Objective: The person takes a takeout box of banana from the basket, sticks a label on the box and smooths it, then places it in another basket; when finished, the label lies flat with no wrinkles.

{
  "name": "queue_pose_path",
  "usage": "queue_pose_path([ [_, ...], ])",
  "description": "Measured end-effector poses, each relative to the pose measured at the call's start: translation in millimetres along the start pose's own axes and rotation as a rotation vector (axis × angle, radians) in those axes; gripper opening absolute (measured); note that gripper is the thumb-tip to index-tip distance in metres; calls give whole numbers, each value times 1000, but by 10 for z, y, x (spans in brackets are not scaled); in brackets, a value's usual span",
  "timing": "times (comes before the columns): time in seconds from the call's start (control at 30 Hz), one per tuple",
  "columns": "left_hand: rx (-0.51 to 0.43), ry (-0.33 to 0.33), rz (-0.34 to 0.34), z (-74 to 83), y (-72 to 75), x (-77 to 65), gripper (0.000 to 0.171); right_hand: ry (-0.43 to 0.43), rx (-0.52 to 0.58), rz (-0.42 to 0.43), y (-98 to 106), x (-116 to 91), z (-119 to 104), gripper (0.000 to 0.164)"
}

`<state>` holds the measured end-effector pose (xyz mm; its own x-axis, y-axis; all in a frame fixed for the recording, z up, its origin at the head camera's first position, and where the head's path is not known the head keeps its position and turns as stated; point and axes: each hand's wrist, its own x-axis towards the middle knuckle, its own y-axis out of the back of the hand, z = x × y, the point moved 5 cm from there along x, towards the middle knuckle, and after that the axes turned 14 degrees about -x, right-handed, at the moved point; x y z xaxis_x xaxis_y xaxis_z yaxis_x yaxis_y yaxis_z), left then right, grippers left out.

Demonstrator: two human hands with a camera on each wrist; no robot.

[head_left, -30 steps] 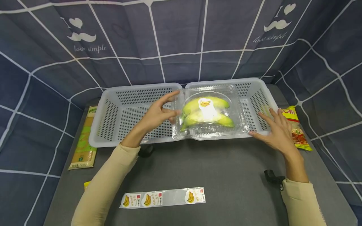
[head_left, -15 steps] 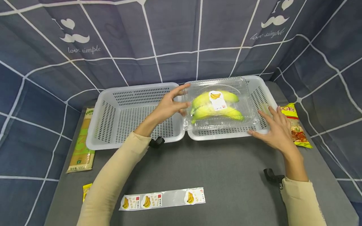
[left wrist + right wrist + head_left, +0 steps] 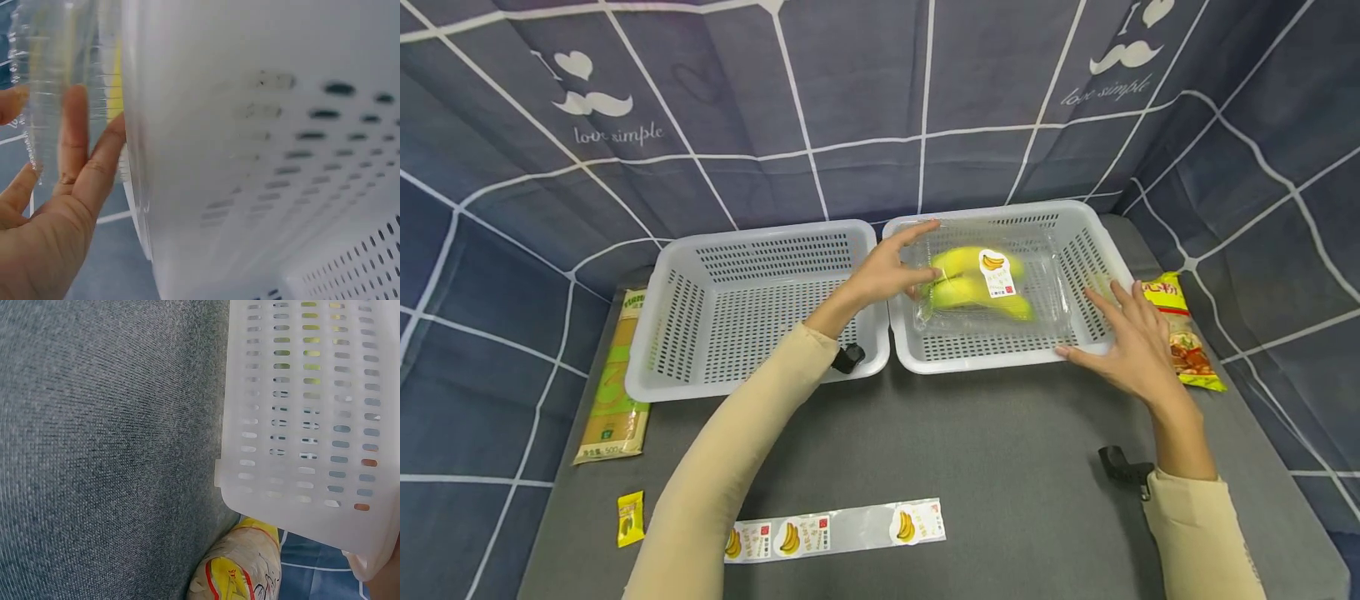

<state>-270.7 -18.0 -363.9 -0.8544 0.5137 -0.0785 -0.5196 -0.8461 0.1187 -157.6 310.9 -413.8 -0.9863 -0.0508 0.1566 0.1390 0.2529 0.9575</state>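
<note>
My left hand [image 3: 887,275] grips the left edge of a clear plastic clamshell box [image 3: 1047,275], which is low inside the right white basket [image 3: 977,364]. Through its lid show yellow-green bananas [image 3: 962,292] and a white banana sticker [image 3: 997,275]. In the left wrist view, the fingers [image 3: 75,137] lie against the box's ribbed side, beside the basket wall. My right hand [image 3: 1131,350] rests at the right basket's front right corner, fingers spread over the rim. The right wrist view shows mostly that basket's perforated outer wall [image 3: 281,500].
Another white basket [image 3: 760,321] stands on the left. Noodles in a long pack [image 3: 613,392] lie beside it. A yellow-red food bag [image 3: 1183,333] is at the right. Nearer are a small yellow packet [image 3: 630,518] and a strip of banana stickers [image 3: 857,529]. A dark checked curtain [image 3: 865,92] surrounds the table.
The left hand has moved the banana box rightward and down into the right basket; before, it lay across both baskets' rims. The right hand has stayed at the corner.
</note>
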Motion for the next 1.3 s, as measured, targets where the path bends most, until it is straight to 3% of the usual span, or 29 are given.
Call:
queue_pose_path([
  [0.27,95,15,-20,-17,-94,70,74,1,2,-8,5,0,-10,99],
  [0.5,74,34,-51,-58,-122,106,75,-2,3,1,20,-9,-11,98],
  [0.7,110,105,-101,-93,-138,88,82,2,6,-3,12,-9,-14,98],
  [0.97,397,108,-205,-59,-296,96,99,-2,6,9,16,-15,-11,99],
  [1.3,526,180,-251,-87,-299,4,86,4,0,13,10,-13,-17,97],
])
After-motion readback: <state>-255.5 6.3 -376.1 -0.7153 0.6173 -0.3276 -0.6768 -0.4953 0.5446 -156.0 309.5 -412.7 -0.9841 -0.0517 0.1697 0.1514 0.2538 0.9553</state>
